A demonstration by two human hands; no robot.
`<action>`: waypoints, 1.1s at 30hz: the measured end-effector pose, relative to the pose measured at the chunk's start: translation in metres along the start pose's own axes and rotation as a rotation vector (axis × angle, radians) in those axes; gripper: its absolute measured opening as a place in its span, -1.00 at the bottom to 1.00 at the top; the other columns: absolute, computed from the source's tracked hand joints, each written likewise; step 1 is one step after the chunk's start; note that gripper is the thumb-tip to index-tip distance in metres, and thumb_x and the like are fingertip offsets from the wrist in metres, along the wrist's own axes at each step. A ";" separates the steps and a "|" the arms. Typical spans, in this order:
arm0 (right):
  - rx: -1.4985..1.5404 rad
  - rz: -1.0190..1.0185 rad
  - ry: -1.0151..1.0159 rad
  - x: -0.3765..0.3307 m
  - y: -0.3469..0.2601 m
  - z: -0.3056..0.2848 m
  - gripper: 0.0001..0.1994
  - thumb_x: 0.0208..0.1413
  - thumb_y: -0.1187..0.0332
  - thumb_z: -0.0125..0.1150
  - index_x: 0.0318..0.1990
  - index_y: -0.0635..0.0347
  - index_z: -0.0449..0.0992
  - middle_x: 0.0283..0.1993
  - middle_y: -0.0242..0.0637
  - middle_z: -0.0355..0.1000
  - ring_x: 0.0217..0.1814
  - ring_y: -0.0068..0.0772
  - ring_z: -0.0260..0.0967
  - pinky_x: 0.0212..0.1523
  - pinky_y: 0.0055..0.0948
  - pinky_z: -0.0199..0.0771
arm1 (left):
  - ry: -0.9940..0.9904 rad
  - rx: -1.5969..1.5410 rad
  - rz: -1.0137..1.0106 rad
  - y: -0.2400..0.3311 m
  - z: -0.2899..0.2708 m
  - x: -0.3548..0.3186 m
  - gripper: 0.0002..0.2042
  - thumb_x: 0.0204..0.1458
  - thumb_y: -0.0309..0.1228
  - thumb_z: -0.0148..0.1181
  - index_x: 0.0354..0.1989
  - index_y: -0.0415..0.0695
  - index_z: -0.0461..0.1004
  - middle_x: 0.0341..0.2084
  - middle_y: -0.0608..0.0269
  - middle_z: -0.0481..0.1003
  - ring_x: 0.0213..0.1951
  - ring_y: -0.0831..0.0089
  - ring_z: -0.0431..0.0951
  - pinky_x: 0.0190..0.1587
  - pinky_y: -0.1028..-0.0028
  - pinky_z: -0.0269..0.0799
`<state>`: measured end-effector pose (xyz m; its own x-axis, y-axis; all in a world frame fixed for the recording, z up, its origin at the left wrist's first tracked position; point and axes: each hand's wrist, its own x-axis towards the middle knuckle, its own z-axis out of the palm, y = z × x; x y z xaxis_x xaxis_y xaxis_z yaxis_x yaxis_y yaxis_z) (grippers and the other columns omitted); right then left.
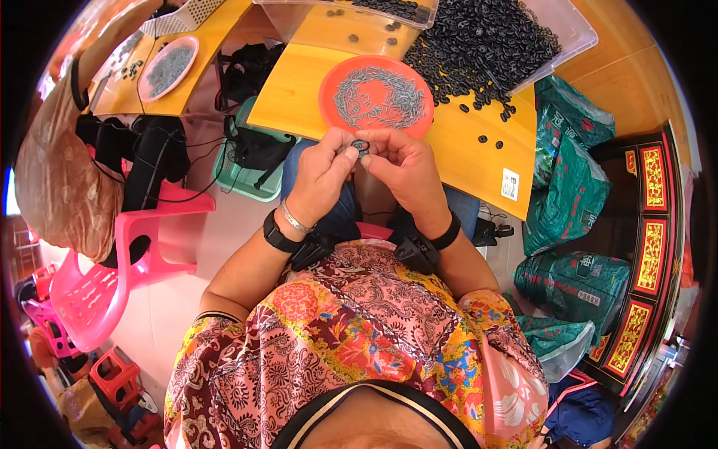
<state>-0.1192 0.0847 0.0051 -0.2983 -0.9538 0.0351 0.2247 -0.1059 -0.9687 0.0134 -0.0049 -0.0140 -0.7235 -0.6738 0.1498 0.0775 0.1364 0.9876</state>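
The small black part (pixel 361 146) is showing only partly — fingertips of the left hand (pixel 323 173) and right hand (pixel 404 170) are covering its edges. The far clear bin (pixel 576 30) is running off the top edge — its pieces too small to tell apart.

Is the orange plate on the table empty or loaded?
Loaded: the orange plate holds a spread of small grey metal pieces across most of its middle.
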 end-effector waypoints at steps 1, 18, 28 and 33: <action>-0.021 -0.001 0.007 0.000 -0.001 -0.001 -0.71 0.00 0.63 0.14 -0.07 0.28 0.46 -0.33 -0.52 0.39 -0.34 -0.78 0.29 -0.32 -0.76 0.28 | 0.014 0.174 0.082 0.001 0.000 0.000 -0.87 0.07 -0.47 -0.01 -0.26 -0.24 0.34 -0.61 0.14 0.40 -0.57 0.35 0.44 -0.50 0.45 0.31; -0.087 -0.028 -0.043 -0.007 -0.020 -0.004 -0.73 0.07 0.57 0.14 -0.04 0.30 0.44 -0.30 -0.43 0.43 -0.31 -0.69 0.35 -0.26 -0.68 0.37 | -0.015 0.485 0.402 0.013 -0.003 0.002 -0.83 0.05 -0.45 0.05 -0.22 -0.24 0.32 -0.50 -0.06 0.41 -0.42 -0.02 0.45 -0.41 0.25 0.34; -0.024 0.058 0.002 -0.012 -0.021 0.006 -0.81 0.08 0.58 0.10 -0.12 0.33 0.45 -0.36 -0.36 0.46 -0.38 -0.65 0.38 -0.31 -0.66 0.40 | 0.044 0.486 0.408 0.011 0.003 -0.008 -0.83 0.04 -0.46 0.03 -0.22 -0.25 0.32 -0.51 -0.04 0.42 -0.44 -0.03 0.45 -0.42 0.23 0.37; -0.182 0.094 -0.059 0.007 -0.042 0.005 -0.78 0.06 0.52 0.13 -0.12 0.34 0.46 -0.37 -0.38 0.46 -0.41 -0.64 0.38 -0.36 -0.61 0.42 | 0.100 0.390 0.393 0.003 0.003 -0.001 -0.80 0.08 -0.42 -0.02 -0.17 -0.25 0.33 -0.52 -0.04 0.42 -0.43 -0.04 0.45 -0.40 0.22 0.37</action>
<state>-0.1263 0.0810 0.0475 -0.2282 -0.9724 -0.0483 0.0759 0.0317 -0.9966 0.0128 -0.0016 -0.0113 -0.6213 -0.5811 0.5257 0.0549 0.6369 0.7690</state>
